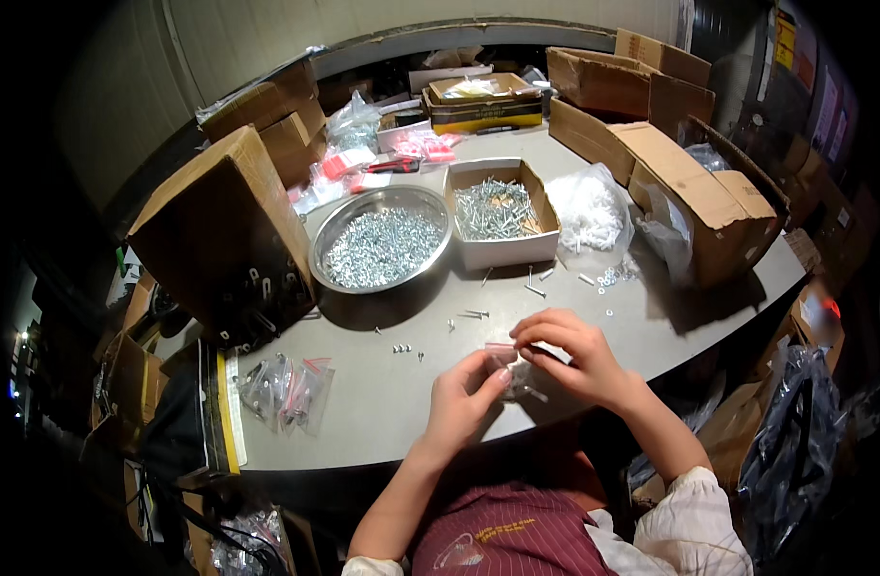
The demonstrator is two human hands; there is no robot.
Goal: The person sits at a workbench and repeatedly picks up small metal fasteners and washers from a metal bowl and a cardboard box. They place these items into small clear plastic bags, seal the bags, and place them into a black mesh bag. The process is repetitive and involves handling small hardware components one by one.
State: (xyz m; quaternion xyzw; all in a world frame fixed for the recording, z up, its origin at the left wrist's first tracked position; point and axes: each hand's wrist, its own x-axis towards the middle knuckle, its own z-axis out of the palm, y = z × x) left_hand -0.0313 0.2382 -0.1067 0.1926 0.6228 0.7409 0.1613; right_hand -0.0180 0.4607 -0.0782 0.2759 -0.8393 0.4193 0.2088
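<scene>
Near the front edge of the table, a small clear zip bag (523, 382) with a red strip along its top holds small parts that I cannot make out singly. My left hand (459, 401) pinches the bag between thumb and fingers at its left side. Bent over its upper right corner, the fingers of my right hand (576, 359) come together at the opening; whether a small part is between them is hidden. Beyond the hands lie a few loose screws (475, 314) and a short row of small metal pieces (402, 348).
A steel bowl (319, 265) of small metal parts stands beside a white box (505, 253) of screws. White plastic pieces fill a clear bag (588, 206). Filled zip bags (288, 394) lie at the left. Cardboard boxes (195, 206) flank the table, some opened (685, 178).
</scene>
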